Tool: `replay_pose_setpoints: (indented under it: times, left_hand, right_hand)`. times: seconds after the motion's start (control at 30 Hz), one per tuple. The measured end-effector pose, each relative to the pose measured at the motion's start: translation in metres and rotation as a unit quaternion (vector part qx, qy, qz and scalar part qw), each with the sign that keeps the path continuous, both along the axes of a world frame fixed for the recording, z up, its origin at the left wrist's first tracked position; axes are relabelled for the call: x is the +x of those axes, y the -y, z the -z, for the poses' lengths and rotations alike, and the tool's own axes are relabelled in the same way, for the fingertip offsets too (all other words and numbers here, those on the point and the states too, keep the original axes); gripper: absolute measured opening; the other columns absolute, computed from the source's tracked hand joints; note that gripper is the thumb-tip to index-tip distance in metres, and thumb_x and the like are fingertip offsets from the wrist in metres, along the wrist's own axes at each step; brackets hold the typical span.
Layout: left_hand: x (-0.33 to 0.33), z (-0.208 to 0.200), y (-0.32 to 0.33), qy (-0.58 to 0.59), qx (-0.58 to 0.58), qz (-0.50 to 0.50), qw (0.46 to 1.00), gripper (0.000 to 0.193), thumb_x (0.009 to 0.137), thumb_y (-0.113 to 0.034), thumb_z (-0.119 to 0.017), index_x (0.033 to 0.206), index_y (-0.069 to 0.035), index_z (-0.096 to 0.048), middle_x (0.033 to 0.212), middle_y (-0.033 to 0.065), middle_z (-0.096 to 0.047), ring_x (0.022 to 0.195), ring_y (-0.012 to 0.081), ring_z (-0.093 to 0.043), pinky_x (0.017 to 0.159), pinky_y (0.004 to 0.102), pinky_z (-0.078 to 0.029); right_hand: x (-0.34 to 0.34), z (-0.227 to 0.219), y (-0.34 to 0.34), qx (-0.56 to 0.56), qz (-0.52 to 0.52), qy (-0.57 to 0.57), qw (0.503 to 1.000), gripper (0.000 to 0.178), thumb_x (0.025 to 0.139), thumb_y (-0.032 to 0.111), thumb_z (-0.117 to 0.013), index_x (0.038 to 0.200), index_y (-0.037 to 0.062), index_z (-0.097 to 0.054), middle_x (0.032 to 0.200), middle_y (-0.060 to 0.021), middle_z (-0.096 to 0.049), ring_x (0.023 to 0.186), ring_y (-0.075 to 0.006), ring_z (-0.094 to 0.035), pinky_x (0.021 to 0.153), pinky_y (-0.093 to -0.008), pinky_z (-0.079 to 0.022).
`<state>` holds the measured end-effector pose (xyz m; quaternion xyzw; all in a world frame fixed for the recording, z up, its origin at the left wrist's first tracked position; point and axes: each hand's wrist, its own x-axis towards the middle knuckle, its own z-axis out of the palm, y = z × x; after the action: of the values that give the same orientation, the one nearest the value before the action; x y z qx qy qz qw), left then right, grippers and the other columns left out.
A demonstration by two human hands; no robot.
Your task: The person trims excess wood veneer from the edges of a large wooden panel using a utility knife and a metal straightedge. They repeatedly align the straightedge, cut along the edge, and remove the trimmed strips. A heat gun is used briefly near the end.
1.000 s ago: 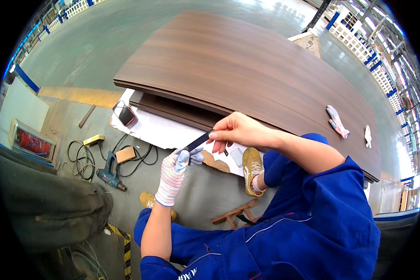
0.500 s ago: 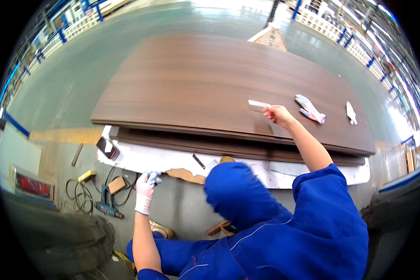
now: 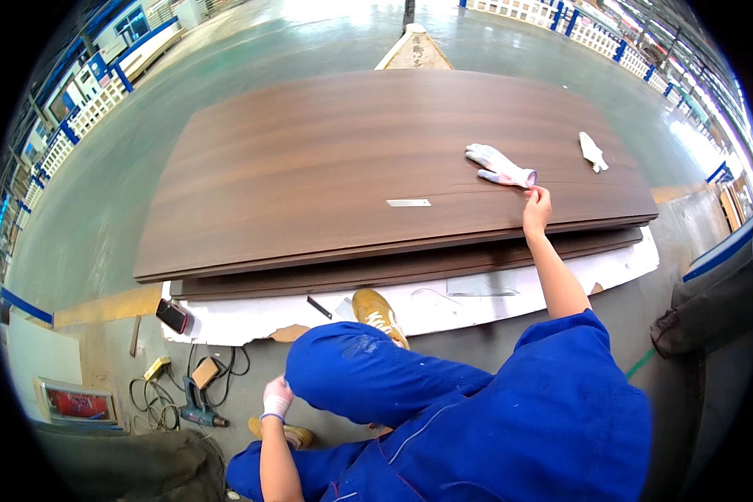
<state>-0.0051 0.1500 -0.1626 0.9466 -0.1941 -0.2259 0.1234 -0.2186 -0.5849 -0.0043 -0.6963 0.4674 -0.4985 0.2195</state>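
Over brown panel [image 3: 309, 167], right hand [image 3: 538, 211] nearly closed, pinching glove [image 3: 499, 166] at cuff

The top board [image 3: 326, 159] looks like dark wood, smooth and streaked with grain, its surface softly satin. The thin strip [image 3: 408, 202] on it appears to be flat, pale metal. The loose glove [image 3: 500, 167] and the worn glove [image 3: 278, 396] are both soft, matt cloth. Blue trousers [image 3: 376, 368] are matt woven cloth, dusty at the knee. The white sheet [image 3: 544, 305] looks smooth; whether paper or plastic is unclear. The heat gun [image 3: 194, 406] has a dull plastic body. Beyond, the green floor [image 3: 293, 50] is hard and glossy.
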Motion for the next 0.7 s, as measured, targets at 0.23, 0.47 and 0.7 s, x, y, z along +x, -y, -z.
replay_pose_setpoints:
  times: [0.23, 0.47, 0.7]
  left_hand:
    - [-0.067, 0.089, -0.038, 0.012, -0.039, 0.416, 0.908, 0.043, 0.092, -0.030, -0.047, 0.129, -0.012, -0.059, 0.132, 0.0162, -0.058, 0.121, 0.0327, -0.056, 0.100, 0.0415, -0.046]
    - [-0.064, 0.150, -0.057, -0.141, 0.050, 0.155, 0.976, 0.046, 0.090, -0.040, -0.051, 0.125, -0.012, -0.062, 0.125, 0.0172, -0.062, 0.117, 0.0344, -0.058, 0.099, 0.0401, -0.046]
    - [-0.054, 0.143, -0.091, -0.171, 0.126, 0.125, 0.969, 0.047, 0.090, -0.044, -0.051, 0.123, -0.013, -0.064, 0.121, 0.0168, -0.064, 0.115, 0.0339, -0.059, 0.097, 0.0401, -0.047]
  right_hand:
    - [0.003, 0.027, 0.067, 0.211, -0.017, 0.106, 0.972, 0.046, 0.093, 0.000, -0.053, 0.138, 0.0026, -0.045, 0.117, -0.0161, -0.060, 0.076, -0.0203, -0.068, 0.062, -0.0320, -0.056]
    - [0.033, 0.009, 0.114, 0.382, 0.021, 0.233, 0.894, 0.022, 0.093, 0.020, -0.063, 0.102, -0.0003, -0.062, 0.083, -0.0094, -0.062, 0.063, -0.0188, -0.062, 0.045, -0.0314, -0.048]
    - [0.060, -0.013, 0.085, 0.263, -0.136, 0.182, 0.937, 0.022, 0.093, 0.030, -0.066, 0.090, 0.0081, -0.064, 0.072, 0.0000, -0.059, 0.059, -0.0098, -0.051, 0.051, -0.0274, -0.038]
